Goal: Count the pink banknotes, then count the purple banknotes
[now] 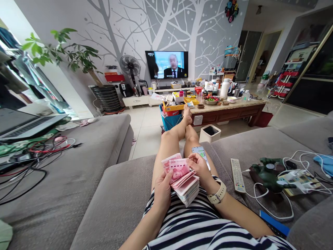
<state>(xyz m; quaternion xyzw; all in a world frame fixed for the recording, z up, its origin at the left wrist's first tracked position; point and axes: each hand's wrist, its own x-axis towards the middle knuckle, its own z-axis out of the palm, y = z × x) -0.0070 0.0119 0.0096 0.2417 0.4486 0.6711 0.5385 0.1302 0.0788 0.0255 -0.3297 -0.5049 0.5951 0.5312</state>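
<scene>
A thick stack of red banknotes (pixel 185 189) is held above my lap, its edges fanned toward me. My left hand (pixel 163 185) is closed on the left side of the notes, thumb on top. My right hand (pixel 200 166) pinches the upper right corner of a 100 note (pixel 179 169) that lies spread over the others. Part of the stack is hidden behind the fingers. A smartphone (pixel 199 151) with a lit screen rests on my right thigh, just beyond the right hand. A pale watch (pixel 217 193) is on my right wrist.
On the sofa (pixel 99 201) to my right lie a remote control (pixel 237 175), a dark green figure (pixel 270 173) and white cables. A laptop (pixel 28 121) and tangled cables are at left. Ahead stand a waste bin (pixel 210 133) and a crowded coffee table (pixel 231 111).
</scene>
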